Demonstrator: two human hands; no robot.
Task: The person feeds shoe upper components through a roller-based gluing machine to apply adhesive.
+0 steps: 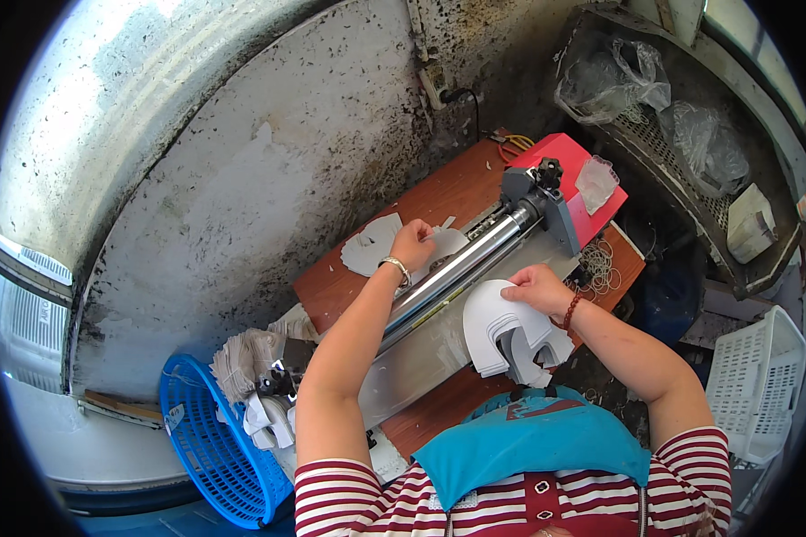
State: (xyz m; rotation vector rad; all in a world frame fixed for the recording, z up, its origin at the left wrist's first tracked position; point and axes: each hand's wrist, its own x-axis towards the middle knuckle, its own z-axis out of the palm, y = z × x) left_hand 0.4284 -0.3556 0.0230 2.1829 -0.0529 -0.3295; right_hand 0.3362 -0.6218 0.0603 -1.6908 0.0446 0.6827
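A machine with a long steel roller and a red end housing lies slantwise across a brown wooden table. Behind the roller, my left hand is closed in a pinch at the edge of a white curved sheet piece. A loose pile of similar white pieces lies just left of that hand. My right hand, on the near side of the roller, grips the top edge of a fanned stack of white U-shaped pieces over the machine's metal plate.
Bundled pale pieces sit by the machine's left end, beside a blue plastic basket. Tangled strings lie at the table's right. A metal rack holds clear plastic bags. White crates stand at far right; a stained wall rises behind.
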